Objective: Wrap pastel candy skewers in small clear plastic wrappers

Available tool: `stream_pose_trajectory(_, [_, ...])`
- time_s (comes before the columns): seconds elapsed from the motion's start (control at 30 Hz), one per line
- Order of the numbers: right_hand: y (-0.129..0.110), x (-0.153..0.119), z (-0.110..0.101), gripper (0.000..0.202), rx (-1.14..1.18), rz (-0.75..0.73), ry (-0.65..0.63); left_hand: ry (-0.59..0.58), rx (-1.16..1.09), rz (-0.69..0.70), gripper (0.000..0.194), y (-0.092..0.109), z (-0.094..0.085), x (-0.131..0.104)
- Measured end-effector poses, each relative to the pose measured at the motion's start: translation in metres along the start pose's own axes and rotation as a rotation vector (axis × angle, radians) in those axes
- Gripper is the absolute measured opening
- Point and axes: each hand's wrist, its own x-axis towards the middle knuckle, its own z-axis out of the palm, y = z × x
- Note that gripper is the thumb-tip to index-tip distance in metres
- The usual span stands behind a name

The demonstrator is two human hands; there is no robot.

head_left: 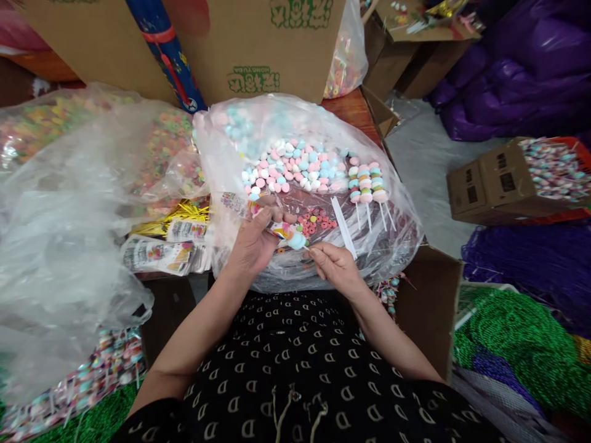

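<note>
My left hand [258,239] is closed around a small printed wrapper [279,230]. Partly inside the wrapper is a candy skewer [297,240], its pale blue end sticking out toward the right. Thumb and fingers of my right hand [331,261] pinch the skewer's thin stick. Just beyond my hands, small red and yellow candy rings [318,223] lie on the clear plastic. White sticks [344,227] rest right of them. Three finished-looking candy skewers [365,183] lie side by side farther right. A spread of pink, white and blue candies [295,165] is behind.
Left stand a large clear bag of candy rings [161,144], stacked printed wrappers [157,253] and gold twist ties [187,215]. Cardboard boxes [249,43] rise behind. On the right are an open carton [429,301], a box of wrapped skewers [489,184] and green bead strands [521,351].
</note>
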Motion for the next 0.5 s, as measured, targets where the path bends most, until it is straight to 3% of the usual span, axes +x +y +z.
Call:
stream_pose_trajectory(0.27, [0.006,0.008,0.032,0.049,0.250,0.100,0.120,0.012,0.102,-0.097,0.032,-0.015,0.005,-0.011])
stream_pose_trajectory(0.37, [0.002,0.009,0.033,0.044,0.168,0.053,0.086,0.039,0.106,-0.071,0.029,-0.009,0.002,-0.005])
stream_pose_trajectory(0.5, [-0.002,0.008,0.030,0.038,-0.013,-0.070,0.157,0.047,0.120,-0.013,0.023,-0.003,0.002,0.000])
